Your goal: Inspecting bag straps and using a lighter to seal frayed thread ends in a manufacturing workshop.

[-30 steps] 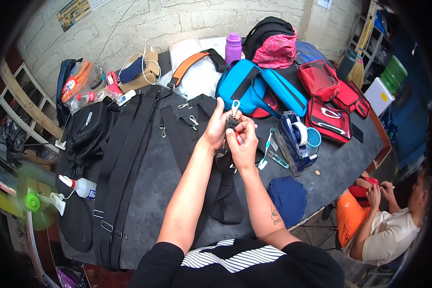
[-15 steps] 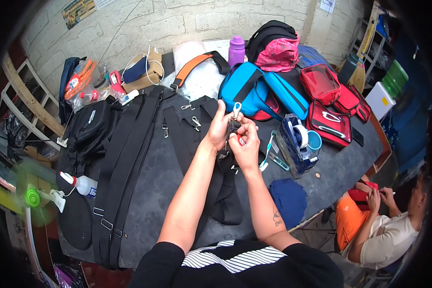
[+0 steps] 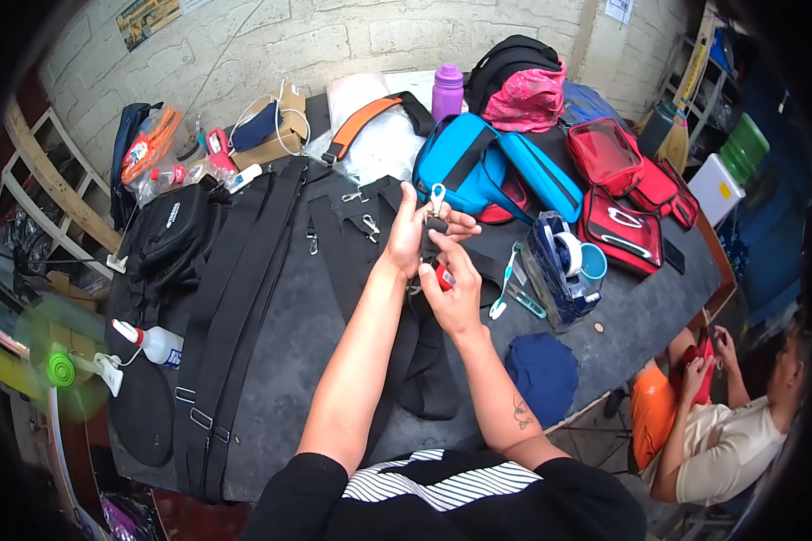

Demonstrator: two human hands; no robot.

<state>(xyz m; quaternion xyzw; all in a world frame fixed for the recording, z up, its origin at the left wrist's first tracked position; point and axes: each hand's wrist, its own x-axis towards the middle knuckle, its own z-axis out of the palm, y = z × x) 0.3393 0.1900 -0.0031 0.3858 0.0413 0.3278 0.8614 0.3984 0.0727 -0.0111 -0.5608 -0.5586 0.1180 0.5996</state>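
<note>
Over the middle of the table, my left hand (image 3: pixel 407 236) holds the end of a black webbing strap (image 3: pixel 435 225), its thumb pointing up. A silver snap hook (image 3: pixel 438 197) stands up from that strap end. My right hand (image 3: pixel 456 293) is close below, thumb and index finger reaching to the strap. Tucked in its fingers is a small red object (image 3: pixel 443 276), perhaps a lighter, mostly hidden. The rest of the strap seems to run down among black webbing (image 3: pixel 426 370) on the table. Another snap hook (image 3: pixel 370 226) lies left of my left hand.
Long black straps (image 3: pixel 244 316) and a black bag (image 3: pixel 173 230) lie left. Beyond are a blue bag (image 3: pixel 460 158), a purple bottle (image 3: pixel 447 90) and red cases (image 3: pixel 604 158). Right are a tape dispenser (image 3: pixel 555 279), toothbrush (image 3: pixel 505 284) and navy cloth (image 3: pixel 541 371). A co-worker (image 3: pixel 722 424) sits lower right.
My right hand has loosened and shifted slightly down, its index finger now stretched along the strap. My left fingers have opened out to the right. The co-worker's hands have moved with a red piece.
</note>
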